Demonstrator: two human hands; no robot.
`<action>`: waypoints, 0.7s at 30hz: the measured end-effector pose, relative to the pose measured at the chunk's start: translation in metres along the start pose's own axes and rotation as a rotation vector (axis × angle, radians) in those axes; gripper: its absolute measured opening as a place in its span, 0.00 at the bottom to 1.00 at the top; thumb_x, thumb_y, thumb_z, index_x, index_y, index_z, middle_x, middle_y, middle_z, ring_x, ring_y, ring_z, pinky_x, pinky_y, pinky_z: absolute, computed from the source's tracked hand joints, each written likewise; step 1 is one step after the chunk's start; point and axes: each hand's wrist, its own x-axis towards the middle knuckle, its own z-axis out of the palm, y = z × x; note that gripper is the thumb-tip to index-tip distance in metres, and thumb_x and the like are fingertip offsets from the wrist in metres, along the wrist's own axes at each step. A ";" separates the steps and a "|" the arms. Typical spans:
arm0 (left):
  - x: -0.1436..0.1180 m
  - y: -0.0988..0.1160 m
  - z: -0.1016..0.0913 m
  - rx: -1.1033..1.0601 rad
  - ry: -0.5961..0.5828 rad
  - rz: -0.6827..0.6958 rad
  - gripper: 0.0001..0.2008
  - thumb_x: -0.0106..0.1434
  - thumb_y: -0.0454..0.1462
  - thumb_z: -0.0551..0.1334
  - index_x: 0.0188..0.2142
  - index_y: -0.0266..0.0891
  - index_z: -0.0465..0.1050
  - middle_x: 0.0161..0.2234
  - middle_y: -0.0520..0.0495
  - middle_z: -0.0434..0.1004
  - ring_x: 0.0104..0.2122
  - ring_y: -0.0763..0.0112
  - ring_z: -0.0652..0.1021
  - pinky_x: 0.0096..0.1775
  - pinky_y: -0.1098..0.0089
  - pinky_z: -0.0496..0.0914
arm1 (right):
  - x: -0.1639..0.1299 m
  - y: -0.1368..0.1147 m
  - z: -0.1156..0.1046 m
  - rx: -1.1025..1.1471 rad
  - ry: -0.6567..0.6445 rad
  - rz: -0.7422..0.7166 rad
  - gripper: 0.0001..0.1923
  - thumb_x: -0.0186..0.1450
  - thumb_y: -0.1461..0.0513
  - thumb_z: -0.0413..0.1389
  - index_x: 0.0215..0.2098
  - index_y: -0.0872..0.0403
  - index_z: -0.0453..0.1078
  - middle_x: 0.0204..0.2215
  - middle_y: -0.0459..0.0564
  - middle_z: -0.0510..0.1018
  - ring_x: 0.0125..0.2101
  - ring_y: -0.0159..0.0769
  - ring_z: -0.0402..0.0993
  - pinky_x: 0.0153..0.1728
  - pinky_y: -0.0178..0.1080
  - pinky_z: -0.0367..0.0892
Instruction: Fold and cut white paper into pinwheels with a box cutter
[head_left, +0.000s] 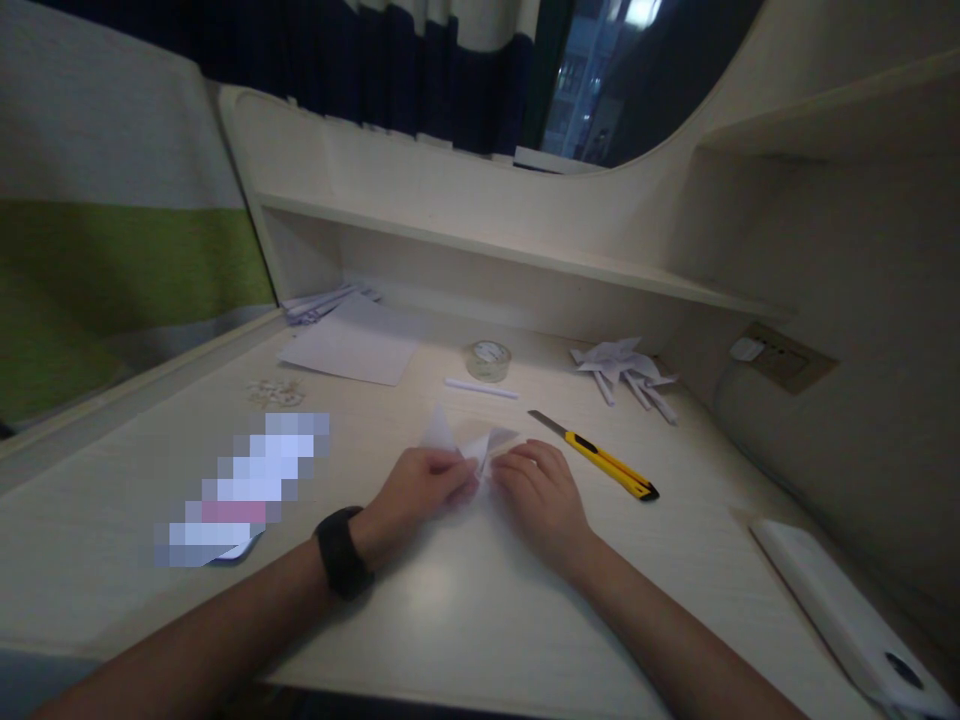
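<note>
A sheet of white paper, partly folded into pointed flaps, is held between my two hands low over the desk. My left hand pinches its middle with thumb and fingers; a black watch band circles that wrist. On the other side, my right hand has its curled fingers closed at the paper's right part. The hands nearly meet, and the fingers cover the centre of the folds. Just beyond lies a thin rolled white paper stick. A yellow utility knife with its blade out rests right of my right hand.
Behind the stick stands a roll of clear tape. White paper pinwheels on sticks lie at the back right. Paper sheets, small pale bits and a pixelated phone-like object lie left. A white device sits front right.
</note>
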 end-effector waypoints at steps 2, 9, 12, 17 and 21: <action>-0.002 0.003 -0.001 -0.001 -0.018 -0.003 0.23 0.58 0.52 0.58 0.21 0.35 0.72 0.18 0.49 0.68 0.17 0.76 0.65 0.19 0.74 0.54 | 0.000 0.000 0.000 -0.002 0.001 -0.006 0.07 0.65 0.67 0.53 0.39 0.52 0.71 0.37 0.50 0.78 0.41 0.40 0.69 0.46 0.48 0.64; -0.009 0.020 -0.003 -0.045 -0.030 -0.102 0.22 0.57 0.51 0.60 0.22 0.33 0.72 0.18 0.50 0.68 0.17 0.77 0.66 0.19 0.75 0.56 | -0.001 -0.001 0.001 -0.015 -0.003 -0.012 0.07 0.64 0.68 0.54 0.39 0.53 0.70 0.38 0.49 0.79 0.41 0.40 0.69 0.47 0.48 0.64; -0.009 0.019 -0.003 -0.048 -0.037 -0.090 0.22 0.58 0.51 0.59 0.22 0.33 0.71 0.17 0.51 0.66 0.17 0.77 0.64 0.19 0.75 0.54 | 0.000 -0.002 -0.001 -0.013 -0.017 -0.014 0.07 0.65 0.67 0.53 0.39 0.54 0.70 0.38 0.50 0.79 0.41 0.40 0.69 0.47 0.48 0.64; -0.008 0.018 -0.004 -0.003 -0.041 -0.070 0.23 0.58 0.52 0.58 0.22 0.33 0.71 0.18 0.50 0.67 0.17 0.77 0.65 0.19 0.75 0.55 | 0.000 -0.002 0.000 -0.022 -0.012 -0.008 0.06 0.65 0.67 0.52 0.38 0.53 0.71 0.37 0.50 0.78 0.41 0.40 0.69 0.47 0.48 0.64; -0.007 0.018 -0.004 0.008 -0.035 -0.069 0.24 0.57 0.53 0.58 0.21 0.33 0.71 0.17 0.51 0.66 0.16 0.77 0.64 0.19 0.75 0.54 | 0.000 -0.002 0.001 -0.029 -0.012 -0.005 0.06 0.66 0.67 0.52 0.38 0.55 0.70 0.36 0.50 0.78 0.41 0.39 0.69 0.47 0.47 0.64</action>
